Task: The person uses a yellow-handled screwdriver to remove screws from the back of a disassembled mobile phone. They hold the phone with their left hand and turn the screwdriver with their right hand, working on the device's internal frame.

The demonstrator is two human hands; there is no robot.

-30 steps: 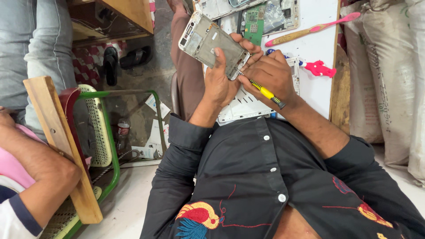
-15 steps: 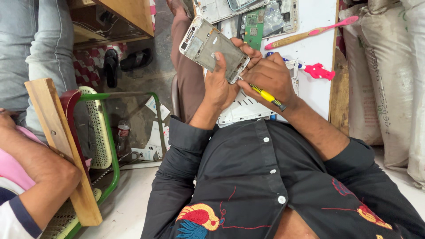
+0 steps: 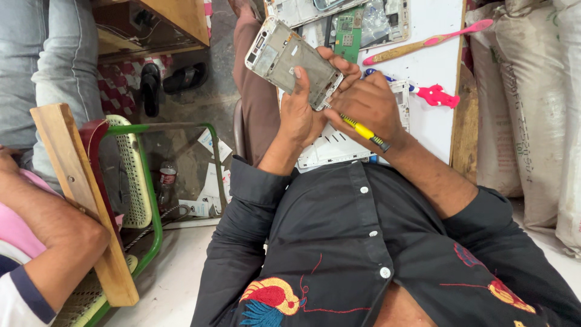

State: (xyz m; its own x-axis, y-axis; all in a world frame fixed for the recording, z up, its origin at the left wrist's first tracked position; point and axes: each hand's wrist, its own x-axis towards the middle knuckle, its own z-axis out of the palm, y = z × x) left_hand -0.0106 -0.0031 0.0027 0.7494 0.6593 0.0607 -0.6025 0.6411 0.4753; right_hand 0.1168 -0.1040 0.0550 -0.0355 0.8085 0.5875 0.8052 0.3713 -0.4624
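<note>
My left hand (image 3: 299, 112) grips an opened phone frame (image 3: 284, 57), silvery with a white edge, holding it tilted above the white table (image 3: 433, 115). The thumb lies across its inner face. My right hand (image 3: 363, 106) holds a yellow-handled screwdriver (image 3: 362, 130) with its tip at the frame's lower right corner. Both hands touch the frame from either side. Under them lies a white phone back cover (image 3: 336, 148).
A green circuit board (image 3: 346, 30), other phone parts (image 3: 302, 9), a pink toothbrush (image 3: 430, 41) and a small pink tool (image 3: 437, 95) lie on the table. Sacks (image 3: 532, 103) stand at right. Another person's arm (image 3: 54, 230), a wooden plank (image 3: 78, 194) and a green chair (image 3: 145, 181) are at left.
The phone frame and both hands have shifted slightly; the grip and the screwdriver's place at the frame's corner look the same.
</note>
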